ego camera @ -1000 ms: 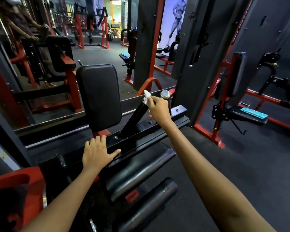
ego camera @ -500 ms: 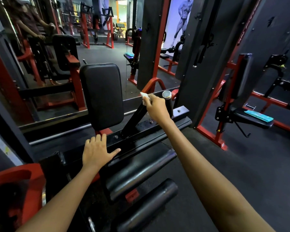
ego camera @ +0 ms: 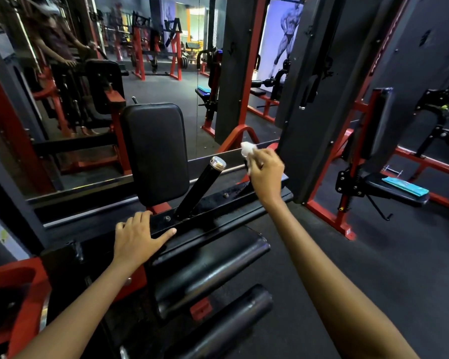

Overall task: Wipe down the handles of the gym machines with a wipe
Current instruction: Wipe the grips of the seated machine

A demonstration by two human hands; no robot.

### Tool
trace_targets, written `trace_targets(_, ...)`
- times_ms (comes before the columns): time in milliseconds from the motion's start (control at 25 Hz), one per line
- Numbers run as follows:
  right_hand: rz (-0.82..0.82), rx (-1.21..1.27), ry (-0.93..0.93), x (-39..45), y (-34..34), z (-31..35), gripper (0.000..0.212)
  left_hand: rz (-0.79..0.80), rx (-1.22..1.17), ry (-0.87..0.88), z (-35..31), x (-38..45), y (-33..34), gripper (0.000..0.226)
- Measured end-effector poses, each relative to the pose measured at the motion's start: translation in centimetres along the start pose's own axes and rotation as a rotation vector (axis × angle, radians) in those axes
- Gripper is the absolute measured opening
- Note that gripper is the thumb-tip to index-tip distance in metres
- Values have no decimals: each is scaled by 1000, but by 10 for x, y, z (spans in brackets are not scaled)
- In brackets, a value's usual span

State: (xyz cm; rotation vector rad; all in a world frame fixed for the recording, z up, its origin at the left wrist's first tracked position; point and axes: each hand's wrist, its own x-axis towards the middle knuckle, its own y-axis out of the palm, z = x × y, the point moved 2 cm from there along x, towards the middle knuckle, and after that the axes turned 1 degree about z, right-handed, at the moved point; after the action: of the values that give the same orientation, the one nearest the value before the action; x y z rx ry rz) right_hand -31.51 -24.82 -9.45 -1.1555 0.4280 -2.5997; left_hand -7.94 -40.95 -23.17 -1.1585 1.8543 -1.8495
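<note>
right hand (ego camera: 266,169) pinches the wipe (ego camera: 247,151) on the far handle, right of the capped handle (ego camera: 202,186).
wipe looks soft, light, crumpled; handles look rigid. left hand (ego camera: 138,235) rests flat, fingers straight, on the frame (ego camera: 213,203).

pad (ego camera: 154,154) left of handle (ego camera: 201,185), wipe (ego camera: 247,149) right

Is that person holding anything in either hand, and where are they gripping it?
The right hand pinches a crumpled white wipe by its lower part; the rest sticks out above the fingers. The left hand holds nothing and rests flat on the machine frame.
</note>
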Motion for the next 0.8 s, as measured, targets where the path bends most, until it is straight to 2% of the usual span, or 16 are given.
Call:
trace_targets(80,27,-108,-20,20,-5,-18,17,28,-118,-123,-14,6,-3,79)
trace_targets(160,133,-116,3,25,1,-26,19,-33,-267,-143,-38,12,-12,75)
trace_targets(320,237,-111,-216,19,2,-38,23,-146,-413,29,-87,29,-31,81)
trace_targets(400,233,-68,-195,24,-4,-43,19,-203,-439,122,-111,43,-43,86)
trace_targets(520,244,23,-52,31,-1,-33,18,-339,-315,315,-145,70,-64,74)
trace_targets(600,301,5,-171,28,3,-25,22,-377,-147,426,-158,86,-69,64)
trace_targets(680,319,-41,-308,27,-3,-29,23,-388,-59,452,-159,94,-65,55)
trace_targets(800,212,-61,-363,32,-14,-41,13,-413,-118,415,-157,87,-48,45)
